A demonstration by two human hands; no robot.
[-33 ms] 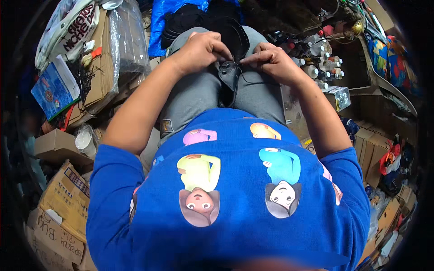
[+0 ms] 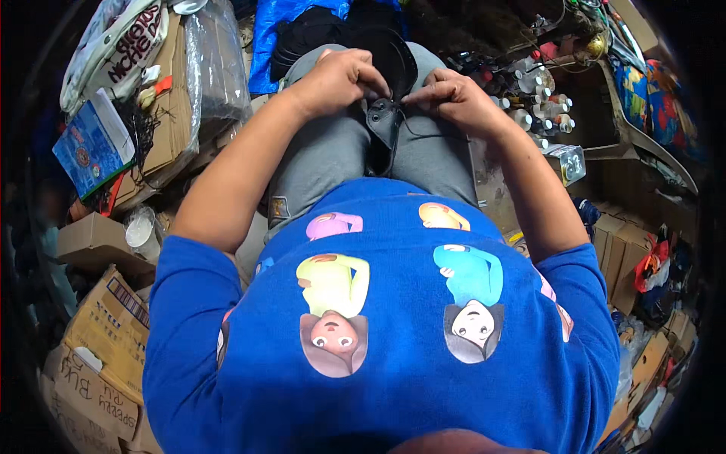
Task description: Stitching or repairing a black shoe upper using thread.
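A black leather shoe upper [image 2: 383, 125] with eyelets in its near flap lies across my lap, between my thighs. My left hand [image 2: 340, 79] is closed in a pinch at the top edge of that flap, next to the eyelets. Just across from it, my right hand [image 2: 454, 98] pinches with thumb and forefinger at a thin black lace [image 2: 412, 135]. The lace loops from the flap down over my right thigh. The exact grip at the fingertips is too small to make out fully. The upper's far part curves away beyond my hands.
More black pieces [image 2: 306, 41] are stacked past my knees, on blue plastic sheeting [image 2: 265, 38]. To the right stand several small bottles [image 2: 541, 110] and cardboard boxes [image 2: 616, 250]. Wrapped cardboard [image 2: 215, 68], a blue booklet [image 2: 94, 144] and a plastic cup [image 2: 141, 233] are on the left.
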